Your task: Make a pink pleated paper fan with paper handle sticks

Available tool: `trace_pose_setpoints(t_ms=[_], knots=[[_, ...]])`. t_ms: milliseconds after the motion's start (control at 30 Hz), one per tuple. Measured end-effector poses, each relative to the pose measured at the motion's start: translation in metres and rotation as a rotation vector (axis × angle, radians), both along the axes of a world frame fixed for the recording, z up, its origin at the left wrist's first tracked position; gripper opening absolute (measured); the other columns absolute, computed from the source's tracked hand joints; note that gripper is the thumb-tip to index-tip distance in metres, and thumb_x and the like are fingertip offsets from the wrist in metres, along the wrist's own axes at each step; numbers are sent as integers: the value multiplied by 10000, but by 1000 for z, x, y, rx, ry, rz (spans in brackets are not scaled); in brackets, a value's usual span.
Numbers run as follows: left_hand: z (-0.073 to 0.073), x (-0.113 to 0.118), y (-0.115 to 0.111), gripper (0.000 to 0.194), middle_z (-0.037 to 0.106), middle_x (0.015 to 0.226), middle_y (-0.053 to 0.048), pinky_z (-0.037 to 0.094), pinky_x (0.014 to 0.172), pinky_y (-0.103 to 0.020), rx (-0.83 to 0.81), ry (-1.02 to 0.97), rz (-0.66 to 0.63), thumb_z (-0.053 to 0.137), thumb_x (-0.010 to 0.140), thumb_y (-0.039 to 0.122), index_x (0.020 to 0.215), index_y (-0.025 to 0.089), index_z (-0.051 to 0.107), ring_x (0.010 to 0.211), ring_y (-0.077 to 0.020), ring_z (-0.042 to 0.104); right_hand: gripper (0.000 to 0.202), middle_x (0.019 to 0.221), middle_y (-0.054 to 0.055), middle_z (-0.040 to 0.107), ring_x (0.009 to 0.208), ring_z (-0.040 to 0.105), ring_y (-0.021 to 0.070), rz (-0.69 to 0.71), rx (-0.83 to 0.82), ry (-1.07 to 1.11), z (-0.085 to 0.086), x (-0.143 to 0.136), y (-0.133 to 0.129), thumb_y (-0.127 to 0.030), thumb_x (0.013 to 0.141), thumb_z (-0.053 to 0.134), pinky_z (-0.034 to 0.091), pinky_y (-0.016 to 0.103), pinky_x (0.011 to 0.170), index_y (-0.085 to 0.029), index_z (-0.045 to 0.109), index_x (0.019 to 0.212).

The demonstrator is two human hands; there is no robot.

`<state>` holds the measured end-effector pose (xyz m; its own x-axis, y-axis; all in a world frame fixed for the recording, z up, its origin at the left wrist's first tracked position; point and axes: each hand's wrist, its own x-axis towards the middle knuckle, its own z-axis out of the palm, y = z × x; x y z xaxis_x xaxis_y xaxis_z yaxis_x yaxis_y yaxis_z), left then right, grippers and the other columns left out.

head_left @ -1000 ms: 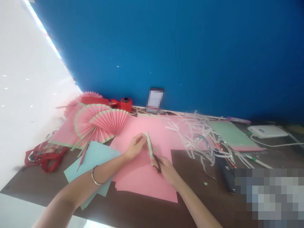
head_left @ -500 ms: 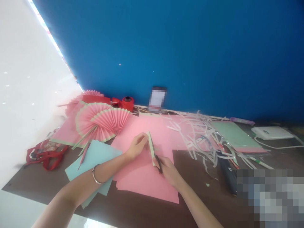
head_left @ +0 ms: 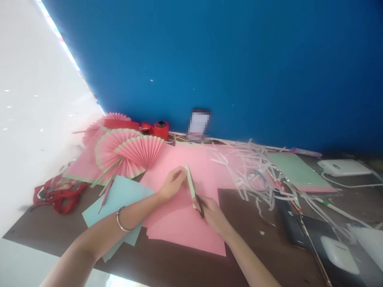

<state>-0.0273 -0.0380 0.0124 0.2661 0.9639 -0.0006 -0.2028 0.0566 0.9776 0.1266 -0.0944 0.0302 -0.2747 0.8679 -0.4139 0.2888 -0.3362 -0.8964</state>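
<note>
Pale green paper strip (head_left: 190, 181) lay above the pink sheets (head_left: 185, 233) on the tabletop (head_left: 242, 239), mid-view, long and narrow. Judged very light, flexible, easily creased or torn; best pinched lightly at its far end, fingers clear of the blades. Left hand (head_left: 173, 182) had that end between bent fingertips, forearm slanting in from the lower left. Right hand (head_left: 212, 214) gripped dark-handled scissors (head_left: 201, 209) at the near end, wrist low, blades pointing away along the strip. Blade gap: could not tell.
</note>
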Motion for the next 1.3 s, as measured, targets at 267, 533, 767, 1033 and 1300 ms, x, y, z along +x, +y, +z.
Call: trace_pose_setpoints(t_ms=[267, 533, 767, 1033, 1300], knots=[[1, 0, -1, 309, 476, 516, 50, 425, 534, -245, 1, -10, 27, 484, 819, 455, 685, 178, 459, 482, -97, 493, 438, 530, -41, 375, 497, 336, 96, -42, 34, 11, 5, -1, 0, -592, 740, 497, 249, 246, 472, -195, 406, 579], [-5, -3, 5, 273, 599, 642, -5, 489, 646, -283, -70, -82, 112, 632, 724, 404, 721, 150, 534, 610, -128, 592, 419, 528, -22, 431, 493, 366, 103, -227, 218, -24, 5, 18, 7, -550, 783, 455, 286, 247, 488, -196, 410, 563], [-3, -4, 9, 264, 652, 689, -24, 491, 757, -317, -187, -182, 222, 714, 640, 335, 733, 144, 558, 709, -164, 646, 325, 513, 29, 509, 521, 470, 161, -331, 443, -864, 1, 65, 31, -420, 779, 410, 317, 273, 529, -193, 485, 558], [-5, -4, 11, 301, 654, 676, -6, 491, 754, -300, -198, -243, 238, 754, 590, 304, 721, 155, 529, 687, -149, 651, 269, 667, 55, 652, 628, 605, 224, -498, 411, -856, -3, 102, 41, -431, 623, 570, 415, 313, 601, -195, 560, 752], [-5, -4, 12, 267, 619, 675, 0, 499, 767, -306, -175, -294, 313, 692, 662, 346, 755, 154, 530, 712, -147, 648, 222, 828, 104, 616, 722, 583, 218, -504, 709, -741, -18, 91, 40, -387, 722, 528, 446, 359, 707, -175, 558, 778]])
